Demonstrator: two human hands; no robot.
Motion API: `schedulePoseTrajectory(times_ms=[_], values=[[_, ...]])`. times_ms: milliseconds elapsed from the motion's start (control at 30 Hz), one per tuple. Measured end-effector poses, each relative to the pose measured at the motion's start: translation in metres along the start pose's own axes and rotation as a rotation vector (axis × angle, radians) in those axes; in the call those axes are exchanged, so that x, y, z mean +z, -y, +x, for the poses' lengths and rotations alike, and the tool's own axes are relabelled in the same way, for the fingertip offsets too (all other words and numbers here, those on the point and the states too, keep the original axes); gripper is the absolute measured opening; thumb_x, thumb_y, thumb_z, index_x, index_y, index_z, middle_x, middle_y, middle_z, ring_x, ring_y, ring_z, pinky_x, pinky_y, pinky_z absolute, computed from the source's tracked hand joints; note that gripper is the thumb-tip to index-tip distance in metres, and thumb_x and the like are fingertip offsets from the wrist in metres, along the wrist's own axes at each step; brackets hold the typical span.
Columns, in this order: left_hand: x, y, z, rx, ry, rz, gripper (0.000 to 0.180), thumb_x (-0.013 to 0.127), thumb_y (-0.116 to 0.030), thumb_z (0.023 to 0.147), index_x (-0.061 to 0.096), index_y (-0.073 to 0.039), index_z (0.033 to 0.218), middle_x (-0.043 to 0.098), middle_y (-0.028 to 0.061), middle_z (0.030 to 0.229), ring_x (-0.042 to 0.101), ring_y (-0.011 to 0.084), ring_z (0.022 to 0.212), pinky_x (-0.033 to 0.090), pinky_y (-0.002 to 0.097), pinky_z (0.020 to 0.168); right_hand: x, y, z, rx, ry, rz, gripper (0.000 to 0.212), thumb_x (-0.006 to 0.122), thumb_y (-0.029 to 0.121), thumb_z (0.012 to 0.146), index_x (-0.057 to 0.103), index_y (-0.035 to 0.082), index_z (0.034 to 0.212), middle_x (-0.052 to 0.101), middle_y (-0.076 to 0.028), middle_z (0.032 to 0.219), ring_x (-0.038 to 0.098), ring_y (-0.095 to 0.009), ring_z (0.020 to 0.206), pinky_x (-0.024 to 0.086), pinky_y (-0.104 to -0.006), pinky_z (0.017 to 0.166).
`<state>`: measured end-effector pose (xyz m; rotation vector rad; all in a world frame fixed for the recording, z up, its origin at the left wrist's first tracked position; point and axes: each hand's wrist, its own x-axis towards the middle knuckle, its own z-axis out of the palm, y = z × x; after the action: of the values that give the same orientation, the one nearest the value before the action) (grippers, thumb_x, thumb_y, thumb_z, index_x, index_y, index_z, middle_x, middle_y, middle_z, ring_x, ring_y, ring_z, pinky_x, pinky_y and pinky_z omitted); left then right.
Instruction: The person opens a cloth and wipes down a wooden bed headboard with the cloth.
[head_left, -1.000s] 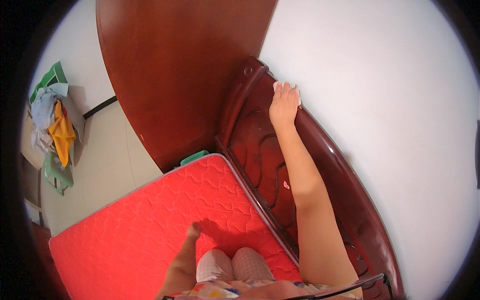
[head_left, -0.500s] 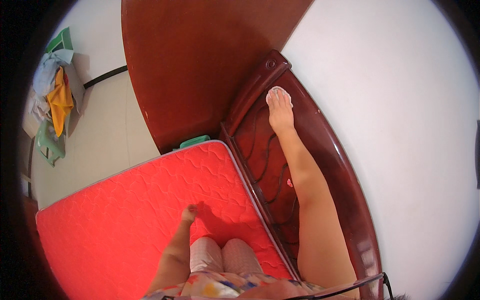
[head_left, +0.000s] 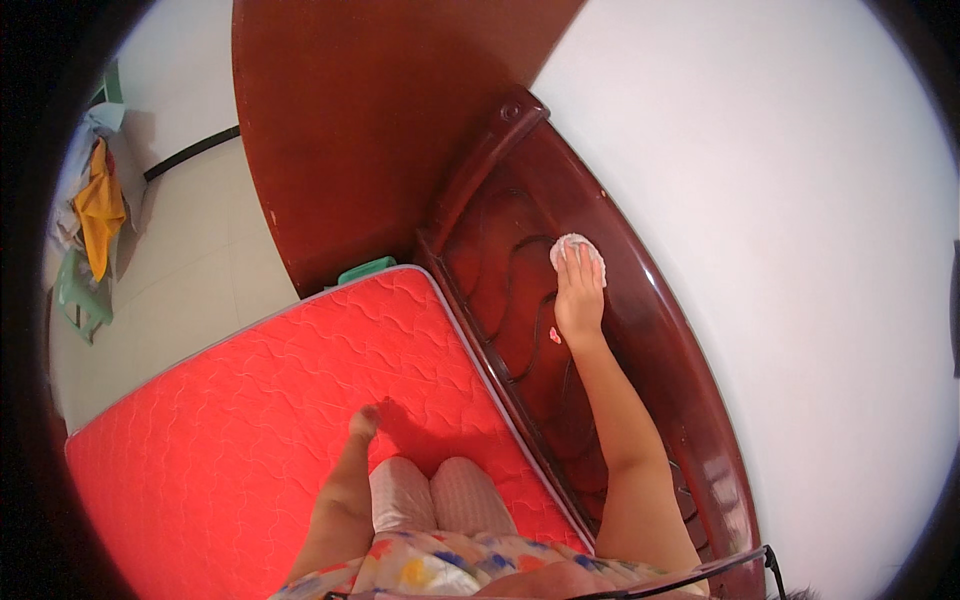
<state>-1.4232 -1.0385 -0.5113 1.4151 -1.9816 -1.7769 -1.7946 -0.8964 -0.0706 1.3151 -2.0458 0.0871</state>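
My right hand (head_left: 579, 300) presses a crumpled white cloth (head_left: 563, 247) against the dark red-brown wooden headboard (head_left: 500, 215), fingers laid over it. The headboard is glossy, with wavy dark grooves. A small pink mark or piece (head_left: 555, 335) shows on its panel just left of my right wrist. My left hand (head_left: 365, 420) is low over the red quilted mattress (head_left: 250, 390), beside my knees. Most of its fingers are hidden, and I cannot make out anything in it.
A tall brown wooden panel (head_left: 370, 130) stands at the headboard's far end. Something green (head_left: 367, 268) shows behind the mattress corner. At far left, a yellow cloth (head_left: 100, 210) and other fabrics hang above a green stool (head_left: 82, 300). A white wall (head_left: 800, 250) runs along the right.
My right hand has slid the cloth from near the headboard's far upper corner back toward me, and my arm has bent. My left hand stays low over the mattress. The view has shifted slightly.
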Motion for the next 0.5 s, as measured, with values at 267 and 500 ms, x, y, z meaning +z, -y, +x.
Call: schedulePoseTrajectory(times_ms=[267, 500], values=[[-0.004, 0.033, 0.007, 0.094, 0.015, -0.378, 0.022, 0.06, -0.004, 0.076, 0.06, -0.004, 0.098, 0.065, 0.0056, 0.087, 0.061, 0.0146, 0.08, 0.05, 0.0286, 0.075, -0.078, -0.011, -0.08, 0.174, 0.107, -0.017, 0.05, 0.05, -0.001, 0.078, 0.045, 0.005, 0.127, 0.038, -0.013, 0.138, 0.029, -0.035, 0.132, 0.022, -0.052, 0.106], [0.006, 0.028, 0.006, 0.038, 0.041, 0.037, 0.023, 0.063, -0.009, 0.075, 0.062, -0.005, 0.098, 0.066, 0.0088, 0.091, 0.062, 0.0187, 0.084, 0.049, 0.0308, 0.078, -0.114, -0.027, -0.118, 0.37, 0.102, -0.215, 0.048, 0.048, 0.002, 0.085, 0.04, 0.006, 0.132, 0.03, -0.013, 0.143, 0.029, -0.038, 0.131, 0.02, -0.0532, 0.106]])
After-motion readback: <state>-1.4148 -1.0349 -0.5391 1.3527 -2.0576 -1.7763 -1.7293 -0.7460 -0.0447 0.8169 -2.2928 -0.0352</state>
